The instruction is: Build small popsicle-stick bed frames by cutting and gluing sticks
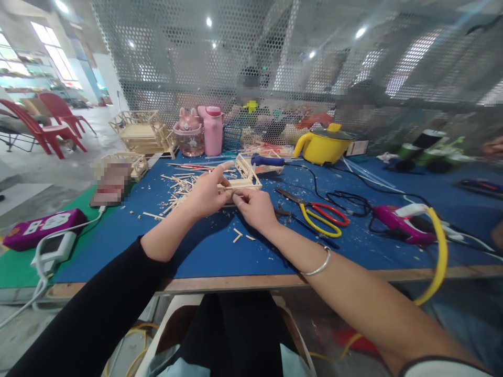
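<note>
A small frame of wooden sticks [247, 177] rests on the blue table top [220, 251]. My left hand [206, 193] grips its near edge from the left, index finger stretched out over it. My right hand [255, 207] pinches the same near edge from the right with thumb and fingers. A silver bangle [320, 267] is on my right wrist. Loose wooden sticks [178, 191] lie scattered just left of the frame.
Yellow-handled cutters [316, 219] and red-handled scissors [334, 212] lie right of my hands, a purple glue gun [401, 222] with cables further right. Behind stand a yellow pot [324, 145], pink bottles [212, 131], finished stick models [141, 132]. A purple power strip [37, 228] sits left.
</note>
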Available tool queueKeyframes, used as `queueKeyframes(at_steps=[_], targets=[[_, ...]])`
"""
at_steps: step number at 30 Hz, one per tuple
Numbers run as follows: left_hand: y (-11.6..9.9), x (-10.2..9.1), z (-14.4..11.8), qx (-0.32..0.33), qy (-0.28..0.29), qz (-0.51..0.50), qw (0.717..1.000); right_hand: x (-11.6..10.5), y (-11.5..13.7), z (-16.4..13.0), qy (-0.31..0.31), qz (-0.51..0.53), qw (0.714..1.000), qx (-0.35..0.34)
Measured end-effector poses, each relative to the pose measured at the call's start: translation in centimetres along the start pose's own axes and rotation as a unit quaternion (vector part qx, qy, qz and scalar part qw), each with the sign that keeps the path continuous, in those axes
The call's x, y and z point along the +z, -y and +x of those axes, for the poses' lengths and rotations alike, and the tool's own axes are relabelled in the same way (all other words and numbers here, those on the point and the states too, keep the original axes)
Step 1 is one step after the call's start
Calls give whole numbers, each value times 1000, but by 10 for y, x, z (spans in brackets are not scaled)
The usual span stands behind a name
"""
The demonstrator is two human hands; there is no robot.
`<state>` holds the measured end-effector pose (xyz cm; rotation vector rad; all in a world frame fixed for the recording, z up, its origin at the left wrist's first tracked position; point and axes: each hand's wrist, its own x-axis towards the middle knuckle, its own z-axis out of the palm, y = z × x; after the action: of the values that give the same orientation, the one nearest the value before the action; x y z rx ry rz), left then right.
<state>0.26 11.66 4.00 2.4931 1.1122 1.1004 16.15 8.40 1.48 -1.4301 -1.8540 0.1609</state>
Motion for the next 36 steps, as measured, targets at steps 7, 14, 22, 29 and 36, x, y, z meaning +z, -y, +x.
queueKeyframes(at_steps=[7, 14, 22, 29, 36], targets=[[2, 1, -1, -10, -1, 7, 1000, -14, 1, -2, -58, 23, 998, 9], [2, -1, -2, 5, 6, -6, 1000, -29, -9, 7, -180, 114, 977, -12], [5, -2, -3, 17, -3, -71, 997, -30, -7, 8, -176, 112, 978, -1], [14, 0, 0, -4, -104, -144, 984, -33, -7, 12, -204, 127, 970, 25], [26, -6, 2, -80, -207, -151, 963, -69, -44, 62, -235, 15, 971, 34]])
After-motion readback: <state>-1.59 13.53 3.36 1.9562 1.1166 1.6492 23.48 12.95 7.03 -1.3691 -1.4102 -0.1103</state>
